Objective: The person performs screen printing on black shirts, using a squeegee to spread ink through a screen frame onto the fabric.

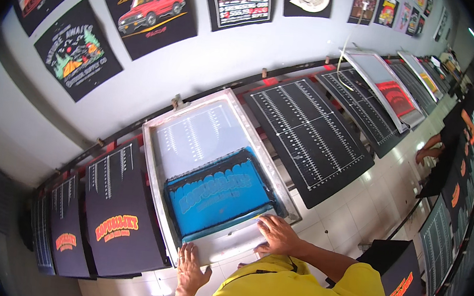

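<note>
A silkscreen frame (154, 177) with a pale mesh lies over a printing board in front of me. Its near half carries a blue stencil area (221, 198) with lettering, edged by dark ink. Across the frame's near end runs a wide, pale squeegee (228, 239) with a teal edge. My left hand (191, 272) is closed on the squeegee's left end, fingertips over its top. My right hand (279, 236) grips the right end, its thumb side hidden. The squeegee's underside is out of sight.
Dark shirt panels (122, 217) with orange lettering lie on boards to the left. Black boards with white ruler marks (309, 138) and another raised screen with red ink (393, 97) line the right. A person (465, 118) stands far right. Printed posters (147, 11) hang on the wall.
</note>
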Motion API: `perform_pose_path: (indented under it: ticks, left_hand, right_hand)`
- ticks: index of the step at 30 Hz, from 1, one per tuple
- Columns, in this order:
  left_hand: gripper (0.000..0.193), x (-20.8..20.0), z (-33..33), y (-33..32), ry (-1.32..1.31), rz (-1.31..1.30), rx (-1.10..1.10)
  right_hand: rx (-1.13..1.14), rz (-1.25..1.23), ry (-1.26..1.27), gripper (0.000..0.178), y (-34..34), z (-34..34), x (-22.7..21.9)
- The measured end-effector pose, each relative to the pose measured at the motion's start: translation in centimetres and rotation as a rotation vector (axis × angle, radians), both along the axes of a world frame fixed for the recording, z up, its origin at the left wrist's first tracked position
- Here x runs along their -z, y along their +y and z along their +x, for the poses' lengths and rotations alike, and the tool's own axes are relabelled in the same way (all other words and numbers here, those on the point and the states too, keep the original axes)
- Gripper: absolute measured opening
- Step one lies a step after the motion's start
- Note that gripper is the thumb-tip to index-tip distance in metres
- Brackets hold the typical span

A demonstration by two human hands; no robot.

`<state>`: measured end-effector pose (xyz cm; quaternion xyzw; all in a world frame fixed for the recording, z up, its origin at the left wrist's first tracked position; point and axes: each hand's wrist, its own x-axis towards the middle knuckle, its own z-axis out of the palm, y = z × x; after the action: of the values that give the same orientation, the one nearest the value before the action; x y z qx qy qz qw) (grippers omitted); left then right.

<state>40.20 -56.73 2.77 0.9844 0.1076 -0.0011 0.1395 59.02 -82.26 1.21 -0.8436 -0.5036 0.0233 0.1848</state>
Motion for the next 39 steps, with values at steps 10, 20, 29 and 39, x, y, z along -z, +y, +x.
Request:
perform_pose_path:
  ticks: [10, 20, 29, 39]
  left_hand:
    - [0.029, 10.4, -1.0, 10.7, -0.474, -0.034, -0.473]
    - [0.038, 9.8, 1.5, 9.4, -0.482, -0.029, -0.668]
    - [0.034, 13.1, 0.2, 11.7, -0.345, -0.045, -0.716]
    - [0.043, 21.0, -2.7, 17.0, -0.406, 0.408, -0.341]
  right_hand:
    - [0.579, 0.299, -0.175, 0.034, -1.4, 7.9, 3.4]
    - [0.769, 0.567, 0.141, 0.027, -0.6, 8.8, 9.5]
    - [0.824, 0.513, 0.318, 0.027, -0.7, 8.8, 8.0]
    - [0.883, 0.487, 0.35, 0.025, -0.3, 9.2, 8.3]
